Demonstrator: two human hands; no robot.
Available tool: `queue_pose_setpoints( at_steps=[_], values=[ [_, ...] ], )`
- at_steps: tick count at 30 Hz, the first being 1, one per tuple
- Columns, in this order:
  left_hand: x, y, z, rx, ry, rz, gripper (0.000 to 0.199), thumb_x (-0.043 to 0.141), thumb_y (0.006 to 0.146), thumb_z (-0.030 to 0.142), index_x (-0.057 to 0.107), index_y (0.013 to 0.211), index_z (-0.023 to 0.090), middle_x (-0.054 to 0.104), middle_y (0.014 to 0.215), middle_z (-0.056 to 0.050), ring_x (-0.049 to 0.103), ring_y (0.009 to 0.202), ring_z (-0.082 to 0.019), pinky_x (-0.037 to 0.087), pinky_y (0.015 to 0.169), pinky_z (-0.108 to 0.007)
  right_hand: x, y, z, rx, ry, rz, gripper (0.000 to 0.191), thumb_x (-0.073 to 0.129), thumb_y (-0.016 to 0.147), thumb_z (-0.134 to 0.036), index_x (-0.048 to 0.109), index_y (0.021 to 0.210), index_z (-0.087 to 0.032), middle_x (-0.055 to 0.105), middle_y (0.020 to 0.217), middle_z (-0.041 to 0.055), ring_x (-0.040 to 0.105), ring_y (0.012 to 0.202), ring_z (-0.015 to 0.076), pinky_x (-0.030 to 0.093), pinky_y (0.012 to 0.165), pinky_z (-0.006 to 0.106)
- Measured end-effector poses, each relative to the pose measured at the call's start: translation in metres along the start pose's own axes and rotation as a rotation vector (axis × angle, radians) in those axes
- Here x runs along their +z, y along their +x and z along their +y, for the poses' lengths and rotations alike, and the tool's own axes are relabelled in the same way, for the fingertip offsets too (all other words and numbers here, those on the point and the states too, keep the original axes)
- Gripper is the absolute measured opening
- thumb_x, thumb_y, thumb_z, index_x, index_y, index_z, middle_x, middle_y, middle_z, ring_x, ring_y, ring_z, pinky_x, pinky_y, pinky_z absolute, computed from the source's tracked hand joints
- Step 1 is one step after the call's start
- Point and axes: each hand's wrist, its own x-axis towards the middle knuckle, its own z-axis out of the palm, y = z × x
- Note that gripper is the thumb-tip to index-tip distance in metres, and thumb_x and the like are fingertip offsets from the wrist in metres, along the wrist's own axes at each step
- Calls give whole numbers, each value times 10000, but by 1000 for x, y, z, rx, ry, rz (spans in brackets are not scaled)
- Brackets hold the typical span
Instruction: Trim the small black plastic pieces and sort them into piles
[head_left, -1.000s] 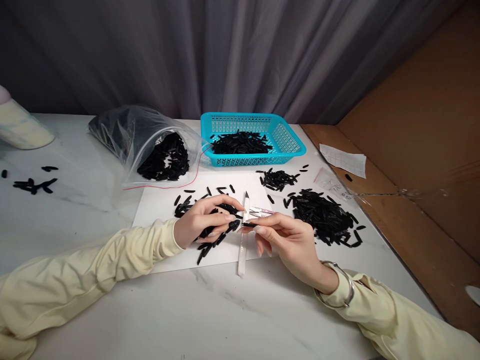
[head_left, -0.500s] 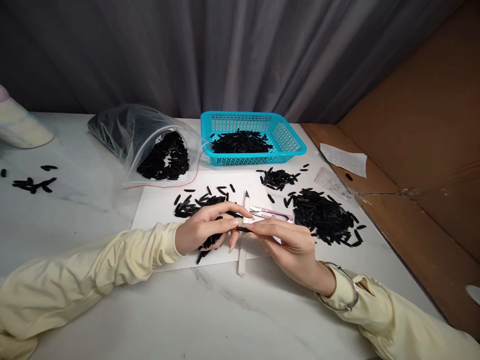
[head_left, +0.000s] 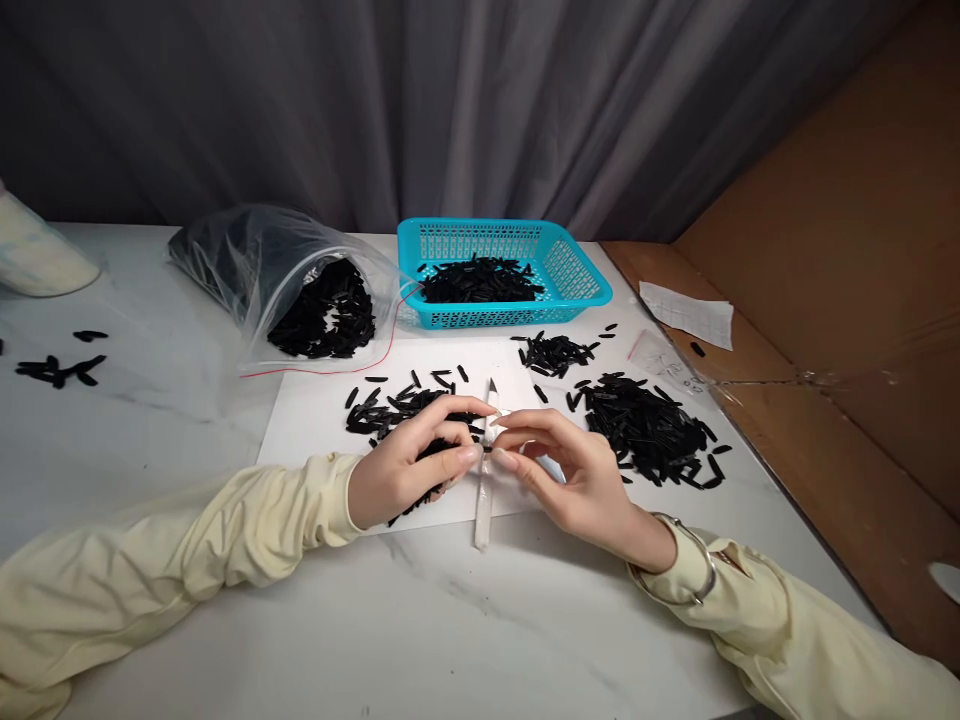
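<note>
A small, slim black strip (head_left: 487,450) is pinched between the fingertips of both my hands, over a white sheet of paper (head_left: 296,420). My left hand (head_left: 412,460) grips its left end with thumb and fingers; more black strips show under and beside that palm. My right hand (head_left: 585,480) holds the other end, thumb and forefinger pressed together. Only a short dark part of the strip shows between them. Below the fingertips lies a knife (head_left: 484,515) with a white wrapped handle, its blade pointing away from me. A loose pile of black strips (head_left: 390,412) spreads on the paper.
Behind the paper, a clear zip bag (head_left: 259,275) and a blue plastic basket (head_left: 506,317) both hold black strips. Two more piles lie right: a big one (head_left: 645,430) and a smaller one (head_left: 555,352). Cardboard (head_left: 825,290) stands along the right edge.
My right hand has curled its fingers, and its grip on the strip has shifted. My left fingers have drawn in closer. Pink-handled snips seen earlier are now mostly hidden behind my right hand.
</note>
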Motion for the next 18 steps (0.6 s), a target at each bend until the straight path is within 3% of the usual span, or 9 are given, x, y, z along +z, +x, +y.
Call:
queue_pose_setpoints(
  at_steps=[6, 10, 15, 18],
  values=[
    [-2, 2, 1, -27, -68, 39, 298, 484, 837, 248, 445, 1124, 174, 415, 630, 63, 393, 411, -35, 320, 391, -173, -22, 19, -6, -205, -764, -424, 189, 451, 861, -148, 552, 1020, -128, 611, 719, 50, 561, 627, 142, 344, 513, 234],
    [-4, 4, 1, -71, -145, 14, 306, 484, 831, 244, 425, 1124, 178, 409, 590, 76, 374, 346, -26, 258, 327, -155, -18, 31, -9, -459, -1227, -586, 172, 434, 795, -17, 551, 877, -112, 575, 639, 44, 543, 552, 166, 204, 432, 267],
    [-8, 7, 4, -151, -272, 4, 327, 487, 814, 201, 420, 1134, 204, 425, 596, 79, 304, 263, -4, 151, 253, -123, -15, 43, -11, -655, -1363, -690, 185, 419, 774, 16, 531, 756, -130, 544, 581, 25, 519, 493, 157, 171, 415, 288],
    [-12, 9, 4, -194, -373, -38, 316, 469, 810, 175, 434, 1122, 211, 430, 597, 77, 277, 243, 5, 122, 241, -113, -31, 44, -15, -697, -1348, -638, 213, 363, 826, 1, 524, 791, -134, 535, 588, 25, 497, 508, 147, 194, 424, 284]
  ],
)
